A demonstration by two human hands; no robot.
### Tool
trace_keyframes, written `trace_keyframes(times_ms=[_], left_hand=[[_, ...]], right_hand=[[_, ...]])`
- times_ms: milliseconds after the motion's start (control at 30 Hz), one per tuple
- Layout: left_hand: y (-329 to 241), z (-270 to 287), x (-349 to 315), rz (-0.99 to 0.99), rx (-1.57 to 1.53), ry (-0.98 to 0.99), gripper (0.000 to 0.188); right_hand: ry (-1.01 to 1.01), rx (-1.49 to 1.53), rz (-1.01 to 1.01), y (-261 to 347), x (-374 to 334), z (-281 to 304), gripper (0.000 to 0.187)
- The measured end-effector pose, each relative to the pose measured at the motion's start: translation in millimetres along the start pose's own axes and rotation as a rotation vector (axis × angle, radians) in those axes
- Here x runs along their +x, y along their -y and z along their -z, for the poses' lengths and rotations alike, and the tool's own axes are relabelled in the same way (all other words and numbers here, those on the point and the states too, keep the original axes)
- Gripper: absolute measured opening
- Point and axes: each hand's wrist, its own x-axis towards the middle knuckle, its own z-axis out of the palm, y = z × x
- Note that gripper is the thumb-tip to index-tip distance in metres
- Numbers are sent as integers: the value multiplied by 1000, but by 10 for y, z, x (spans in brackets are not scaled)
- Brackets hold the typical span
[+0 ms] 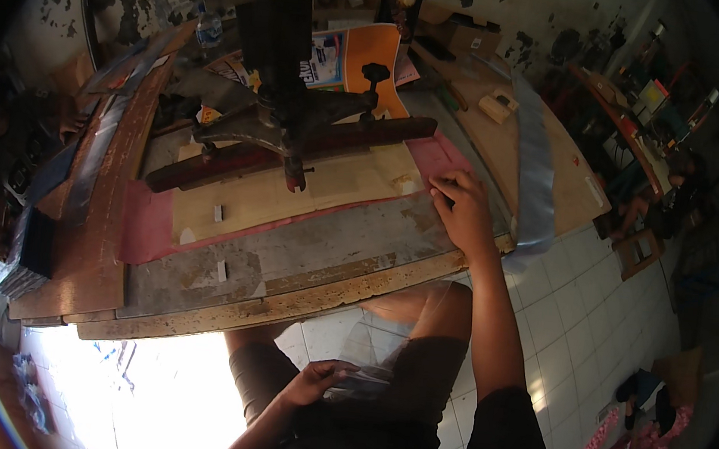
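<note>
Over my lap, my left hand (318, 382) is closed on several clear plastic sheets (363, 381), whose far ends spread toward my knee. My right hand (462, 207) is at the right end of a long bar press, its thumb and fingers drawn together beside the pink cloth (444, 156). What its fingertips pinch, if anything, is too small to make out. The dark red press bar (332, 151) runs across the worktable above a yellowish strip (267, 197) lying on that cloth. A black metal bracket with a knob (376, 74) carries the bar.
Two small pale blocks lie near the strip, one (222, 271) on the grey tabletop (349, 245). A long bluish plastic strip (536, 155) hangs over the right edge. A stack of dark-topped sheets (26, 253) stands left, near a person (4, 138). Another person (684, 182) sits far right.
</note>
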Motion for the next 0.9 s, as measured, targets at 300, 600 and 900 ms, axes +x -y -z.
trace_keyframes(times_ms=[300,600,900], left_hand=[[19,-1,-20,-53,43,1,28],[-97,-42,-92,-14,82,-24,31],[-505,-185,-160,-68,138,-59,29]], right_hand=[[0,103,-17,-20,53,-12,10],[117,101,59,-55,189,23,9],[148,30,156,14,206,104,9]])
